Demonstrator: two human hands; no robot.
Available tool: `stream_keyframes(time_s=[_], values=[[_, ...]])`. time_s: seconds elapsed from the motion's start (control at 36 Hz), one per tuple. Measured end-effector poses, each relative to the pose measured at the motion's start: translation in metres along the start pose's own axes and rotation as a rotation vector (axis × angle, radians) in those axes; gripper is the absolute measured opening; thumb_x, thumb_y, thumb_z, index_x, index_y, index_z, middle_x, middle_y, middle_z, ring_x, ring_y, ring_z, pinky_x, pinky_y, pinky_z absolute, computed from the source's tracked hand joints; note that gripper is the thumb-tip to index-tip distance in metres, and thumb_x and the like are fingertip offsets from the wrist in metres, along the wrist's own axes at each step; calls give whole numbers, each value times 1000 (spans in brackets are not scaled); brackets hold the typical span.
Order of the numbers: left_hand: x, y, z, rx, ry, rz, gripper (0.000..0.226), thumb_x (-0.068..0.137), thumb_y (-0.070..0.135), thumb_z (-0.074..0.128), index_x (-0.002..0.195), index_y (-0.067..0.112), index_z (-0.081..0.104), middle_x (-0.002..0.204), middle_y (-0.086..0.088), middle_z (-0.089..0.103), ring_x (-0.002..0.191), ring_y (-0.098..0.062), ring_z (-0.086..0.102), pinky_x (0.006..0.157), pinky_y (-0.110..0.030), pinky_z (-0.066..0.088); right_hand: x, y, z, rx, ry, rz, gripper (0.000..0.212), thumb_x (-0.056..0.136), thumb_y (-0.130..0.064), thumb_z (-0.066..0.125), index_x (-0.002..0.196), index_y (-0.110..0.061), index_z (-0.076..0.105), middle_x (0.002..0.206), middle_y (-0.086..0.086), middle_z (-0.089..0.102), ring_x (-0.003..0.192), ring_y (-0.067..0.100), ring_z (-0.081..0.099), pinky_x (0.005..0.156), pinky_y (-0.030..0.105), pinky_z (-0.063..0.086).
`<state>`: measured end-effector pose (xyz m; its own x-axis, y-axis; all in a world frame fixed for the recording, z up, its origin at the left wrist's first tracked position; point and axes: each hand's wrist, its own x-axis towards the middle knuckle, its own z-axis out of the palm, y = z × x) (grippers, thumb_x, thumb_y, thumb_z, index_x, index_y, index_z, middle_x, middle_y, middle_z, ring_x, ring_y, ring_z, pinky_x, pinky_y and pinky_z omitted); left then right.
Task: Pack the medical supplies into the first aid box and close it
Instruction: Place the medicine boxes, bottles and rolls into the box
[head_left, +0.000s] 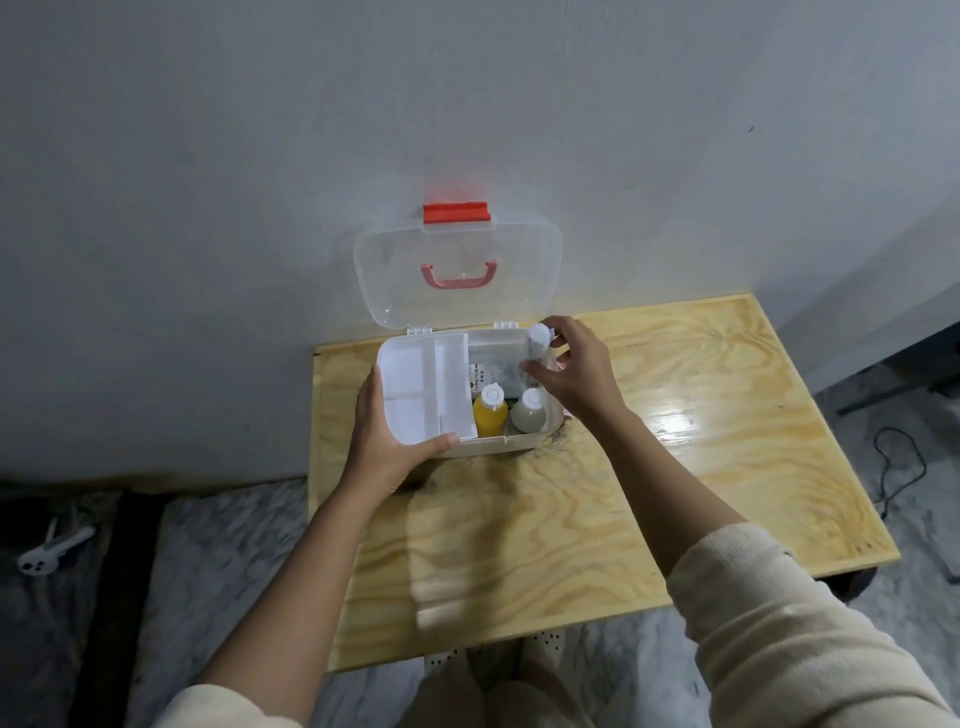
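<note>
Left hand (387, 441) grips the white divided plastic tray (428, 387) by its near-left corner, tray sitting over the left part of the box. Right hand (574, 371) pinches a small white-capped clear bottle (538, 343) above the box's far-right corner. White first aid box (498, 446) sits at the far-left corner of the plywood bench (649, 467), clear lid (457, 270) up against the wall. Inside: yellow bottle (490, 415) beside whitish bottle (529, 413), both upright.
</note>
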<state>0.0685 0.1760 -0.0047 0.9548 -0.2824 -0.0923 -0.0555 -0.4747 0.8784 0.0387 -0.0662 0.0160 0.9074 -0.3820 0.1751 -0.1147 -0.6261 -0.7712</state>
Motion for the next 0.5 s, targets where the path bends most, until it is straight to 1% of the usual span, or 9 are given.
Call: stream_keyframes(time_s=[0.06,0.08,0.11,0.19,0.28,0.33,0.36,0.44,0.5], values=[[1,-1,0,4,-3,-1,114,50,40,91,143,31,25,143,5,34,128,-13,35,98,-33,37,-1,2,2,-35,-19,3,41,68,-11,77,104,-7,58,104,10,59,90,19,49,74,25,46],[1,-2,0,6,-4,-4,115,50,41,91,143,31,25,143,4,34,128,-14,35,99,-34,38,-1,2,4,-52,-30,9,41,68,-12,78,104,-7,59,104,11,58,90,20,49,78,32,47],[1,-3,0,8,-4,-7,116,50,42,91,144,31,24,143,4,34,129,-15,35,100,-35,38,-1,3,4,-62,-36,16,41,68,-13,78,104,-7,59,104,11,57,92,21,49,81,35,48],[2,-3,0,14,-7,-12,118,49,44,90,145,30,23,145,3,33,130,-16,35,102,-37,38,-2,3,5,-57,-31,27,44,69,-14,77,109,-10,59,109,10,56,95,20,49,84,38,48],[2,-3,0,11,-6,-5,119,49,43,91,145,30,23,145,4,32,131,-16,34,101,-34,37,-4,4,5,-47,-44,34,47,71,-14,76,114,-14,58,115,10,55,100,21,49,85,39,49],[1,-2,1,9,-2,-1,117,52,38,92,146,29,22,146,4,31,130,-14,33,100,-32,35,-5,6,5,-40,-59,54,46,73,-15,75,115,-14,58,117,10,54,98,20,48,84,37,50],[0,-2,1,10,0,1,116,54,35,92,146,29,22,146,4,31,130,-13,32,100,-31,35,-6,6,5,-27,-60,65,44,73,-16,75,114,-14,58,116,10,53,96,18,47,82,34,50],[0,-2,1,13,-2,-2,116,54,36,92,146,30,21,146,4,31,130,-15,33,101,-34,37,-8,3,3,44,-54,87,34,75,-17,74,107,-13,61,114,9,50,93,14,46,74,17,42],[0,-3,0,15,-8,-9,117,53,38,92,145,31,21,146,4,31,131,-16,34,103,-37,39,-9,1,1,56,-58,82,27,78,-19,73,102,-14,64,111,8,50,94,14,47,71,10,38]])
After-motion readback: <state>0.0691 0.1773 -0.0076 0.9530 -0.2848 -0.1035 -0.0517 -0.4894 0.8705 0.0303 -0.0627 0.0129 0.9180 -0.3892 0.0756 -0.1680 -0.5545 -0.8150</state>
